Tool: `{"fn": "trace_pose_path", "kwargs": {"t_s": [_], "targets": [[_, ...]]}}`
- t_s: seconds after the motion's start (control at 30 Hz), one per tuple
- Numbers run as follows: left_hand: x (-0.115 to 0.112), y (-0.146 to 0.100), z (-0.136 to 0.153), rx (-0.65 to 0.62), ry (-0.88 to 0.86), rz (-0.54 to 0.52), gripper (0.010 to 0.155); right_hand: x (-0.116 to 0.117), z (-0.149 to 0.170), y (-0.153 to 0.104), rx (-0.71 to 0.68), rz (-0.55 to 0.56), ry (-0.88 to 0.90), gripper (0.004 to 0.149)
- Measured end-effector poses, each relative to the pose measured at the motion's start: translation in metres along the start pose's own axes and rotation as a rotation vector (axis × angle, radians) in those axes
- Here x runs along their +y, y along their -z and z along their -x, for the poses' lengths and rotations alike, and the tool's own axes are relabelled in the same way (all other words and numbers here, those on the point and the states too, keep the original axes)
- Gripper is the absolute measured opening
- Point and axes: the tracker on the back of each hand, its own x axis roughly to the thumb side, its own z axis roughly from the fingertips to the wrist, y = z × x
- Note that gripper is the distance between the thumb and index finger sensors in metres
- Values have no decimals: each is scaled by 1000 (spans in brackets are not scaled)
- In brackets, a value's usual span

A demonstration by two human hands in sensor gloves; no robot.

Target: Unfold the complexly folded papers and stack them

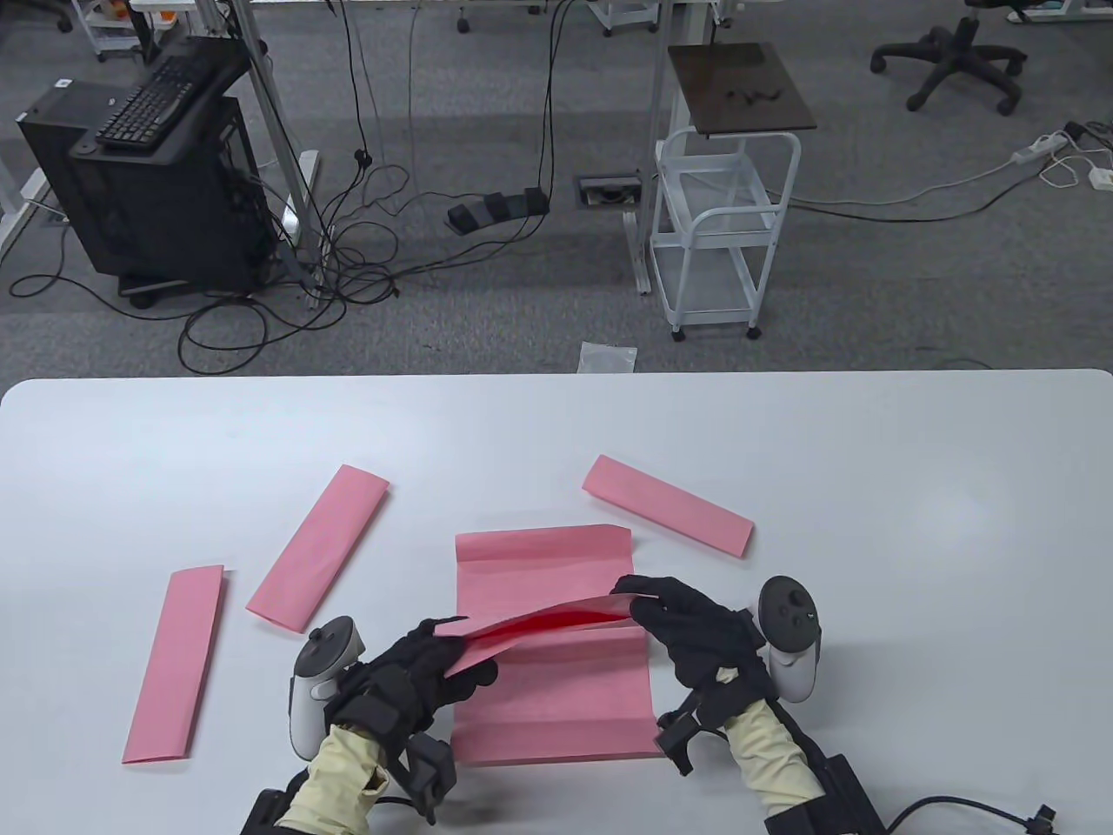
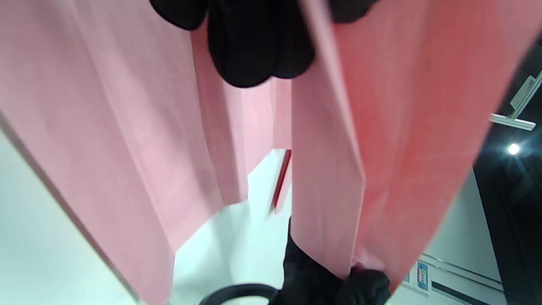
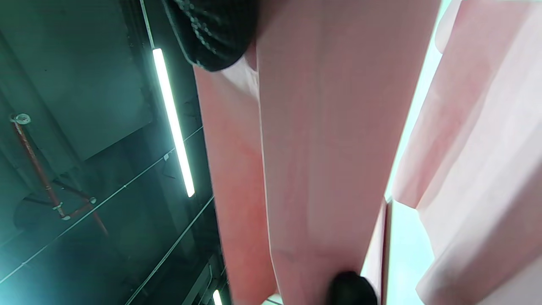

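- Far left of the white table (image 1: 783, 435), a folded pink strip (image 1: 174, 665) is lying flat, running roughly front to back.
- Just right of it, a second folded strip (image 1: 317, 548) is sitting tilted, not touching the first.
- The left hand (image 1: 417, 674) is pinching the left end of a paper being opened (image 1: 543, 622), so its grip is closed tight on that end, raised off the table.
- Underneath, an unfolded pink sheet (image 1: 556, 696) is lying flat with creases showing, near the front edge.
- The right hand (image 1: 696, 635) is pinching the other end of the same paper, so it's hanging between both hands, partly opened with a darker red inside.
- Behind the right hand, a third folded strip (image 1: 668, 504) is lying at an angle, just clear of the flat sheet's back corner.
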Motion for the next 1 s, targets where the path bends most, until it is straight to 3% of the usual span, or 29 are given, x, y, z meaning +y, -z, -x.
{"fn": "trace_pose_path", "kwargs": {"t_s": [0.27,0.33,0.57,0.67,0.73,0.8,1.0], "targets": [[-9,-6,-16,-185,419,-13,77,-23,-8,18,183,176,-46,38],[-12,-12,-15,-221,461,-28,80,-24,-10,26,241,125,-96,38],[-12,-25,-22,-388,629,-168,82,-19,-14,48,340,131,-143,38],[-14,-27,-26,-459,693,-211,80,-21,-14,52,376,132,-150,38],[-15,-27,-27,-456,710,-197,69,-22,-14,55,391,139,-154,38],[-13,-24,-24,-434,650,-190,53,-24,-14,57,398,121,-155,38],[-9,-21,-20,-422,542,-110,35,-23,-13,62,407,92,-125,38]]}}
